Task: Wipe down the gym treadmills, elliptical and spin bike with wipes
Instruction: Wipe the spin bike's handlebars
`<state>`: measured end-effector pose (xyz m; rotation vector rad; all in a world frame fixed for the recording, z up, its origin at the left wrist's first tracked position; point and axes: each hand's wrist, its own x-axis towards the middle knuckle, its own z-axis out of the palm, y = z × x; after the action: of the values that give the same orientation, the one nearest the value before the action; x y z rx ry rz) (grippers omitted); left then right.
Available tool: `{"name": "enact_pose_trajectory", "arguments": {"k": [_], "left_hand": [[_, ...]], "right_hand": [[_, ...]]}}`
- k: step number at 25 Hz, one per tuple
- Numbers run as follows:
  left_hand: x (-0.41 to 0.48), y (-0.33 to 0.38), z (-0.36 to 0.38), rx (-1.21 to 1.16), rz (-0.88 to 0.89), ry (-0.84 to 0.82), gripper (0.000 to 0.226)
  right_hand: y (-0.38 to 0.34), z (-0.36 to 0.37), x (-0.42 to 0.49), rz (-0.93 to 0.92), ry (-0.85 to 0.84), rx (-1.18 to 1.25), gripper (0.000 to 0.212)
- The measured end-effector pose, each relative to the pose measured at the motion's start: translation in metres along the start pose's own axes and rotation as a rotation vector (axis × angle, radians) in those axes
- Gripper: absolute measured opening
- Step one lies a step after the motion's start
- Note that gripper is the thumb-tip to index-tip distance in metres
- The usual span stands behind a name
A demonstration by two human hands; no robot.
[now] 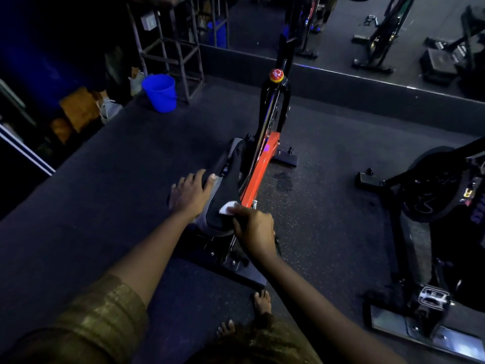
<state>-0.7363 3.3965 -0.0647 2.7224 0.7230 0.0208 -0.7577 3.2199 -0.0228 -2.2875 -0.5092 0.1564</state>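
The white wipe lay pressed on the black saddle of the spin bike, at the saddle's right rear edge. The right hand held it there, fingers curled down and pinching the wipe against the padding. The left hand rested on the saddle's left side, fingers spread and fairly straight over the edge, thumb lying on top; it held nothing.

Just right of the saddle ran the bike's orange frame bar, sloping away to a black floor stabiliser. Beyond the saddle rose the black fork, topped by a red and yellow knob. Below the saddle, nearer the person, sat the rear base bar, and just past it two bare feet stood on the dark speckled floor.

Well to the right of the saddle stood a second black bike, its metal pedal catching some light. Far beyond and left of the saddle a blue bucket stood beside a metal rack. Behind the saddle, past the knob, a wall mirror reflected more gym equipment. A gold-brown sleeve covered the upper left arm.
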Motion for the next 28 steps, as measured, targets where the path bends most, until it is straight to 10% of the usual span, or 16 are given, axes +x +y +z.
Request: {"name": "enact_pose_trajectory", "arguments": {"k": [14, 28], "left_hand": [[0.001, -0.003, 0.001, -0.051, -0.001, 0.011, 0.055], [0.015, 0.062, -0.016, -0.403, 0.048, 0.115, 0.043]], "right_hand": [[0.022, 0.018, 0.049, -0.279, -0.249, -0.333, 0.047], [0.091, -0.109, 0.127, -0.031, 0.008, 0.107, 0.028]]}}
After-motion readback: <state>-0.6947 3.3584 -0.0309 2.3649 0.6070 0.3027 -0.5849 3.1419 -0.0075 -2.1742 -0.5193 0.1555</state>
